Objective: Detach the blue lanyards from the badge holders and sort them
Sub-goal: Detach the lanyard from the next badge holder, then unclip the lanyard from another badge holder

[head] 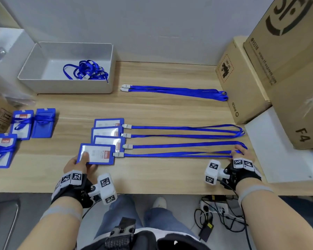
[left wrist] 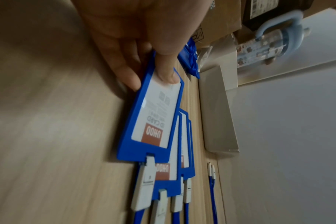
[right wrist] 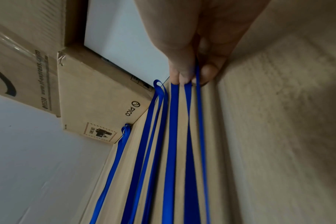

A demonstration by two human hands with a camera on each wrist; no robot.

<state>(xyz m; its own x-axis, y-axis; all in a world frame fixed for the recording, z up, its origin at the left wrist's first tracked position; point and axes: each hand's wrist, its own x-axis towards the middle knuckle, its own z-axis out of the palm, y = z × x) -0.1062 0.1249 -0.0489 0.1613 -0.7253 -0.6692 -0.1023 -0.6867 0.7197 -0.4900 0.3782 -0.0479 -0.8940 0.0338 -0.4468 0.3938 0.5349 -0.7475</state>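
Several blue badge holders lie overlapped at the table's middle, each clipped to a blue lanyard stretched out to the right. My left hand (head: 79,164) pinches the nearest badge holder (head: 96,153) (left wrist: 155,112), thumb on its face and fingers under it. Its lanyard (head: 177,154) (right wrist: 188,151) runs right to my right hand (head: 239,153), which pinches the loop end against the table between thumb and fingers (right wrist: 179,71). Two detached lanyards (head: 175,91) lie straight further back. More detached lanyards (head: 86,70) sit tangled in the grey bin (head: 34,69).
Three badge holders wrapped in their lanyards (head: 23,123) lie at the left edge. Cardboard boxes (head: 242,78) and a white sheet (head: 271,147) crowd the right side. A bottle (left wrist: 269,47) stands behind the bin. Cables lie on the floor (head: 217,213) below the table's front edge.
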